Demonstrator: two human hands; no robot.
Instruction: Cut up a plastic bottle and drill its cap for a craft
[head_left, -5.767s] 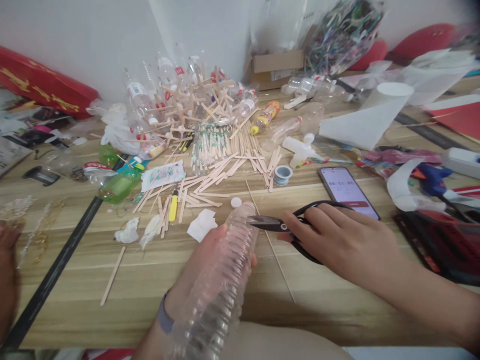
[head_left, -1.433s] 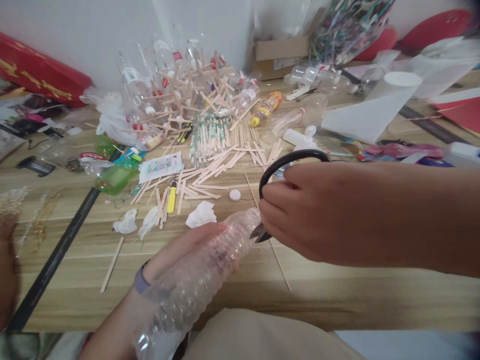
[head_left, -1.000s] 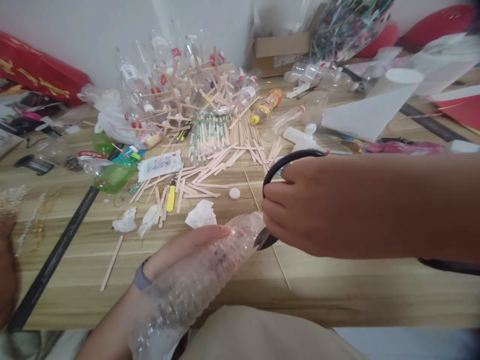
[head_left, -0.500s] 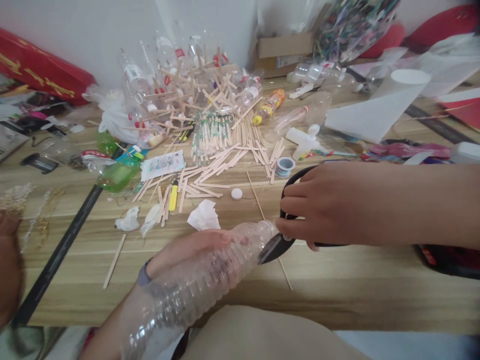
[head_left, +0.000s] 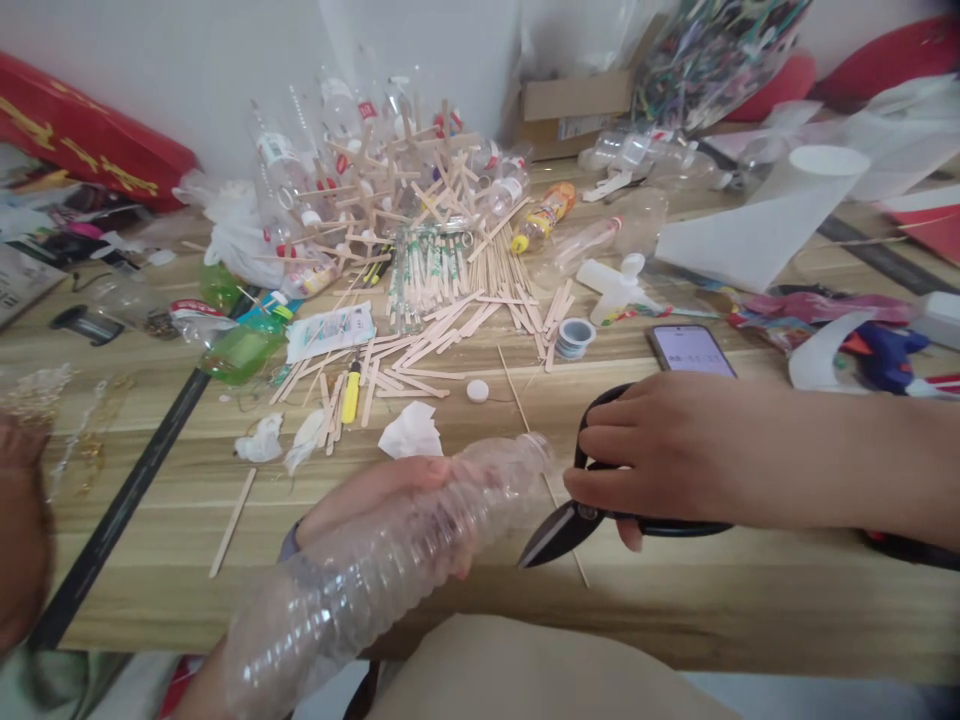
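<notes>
A clear ribbed plastic bottle lies tilted across my lap side of the table, its neck pointing up and right. My left hand is wrapped around it from behind, partly seen through the plastic. In my right hand are black-handled scissors, fingers closed around the loops. The blades point down and left, close together, just right of the bottle and apart from it. Under the scissors a thin wooden skewer lies on the wood.
Many craft sticks and bottles spread across the back. A phone lies beyond my right hand, near a spool of thread and a white cone. A yellow-handled tool lies mid-table. Another person's hand shows at left.
The scissors have moved down and away from the bottle neck, where the blades were touching or very near it. The phone is now uncovered. My left hand keeps hold of the bottle.
</notes>
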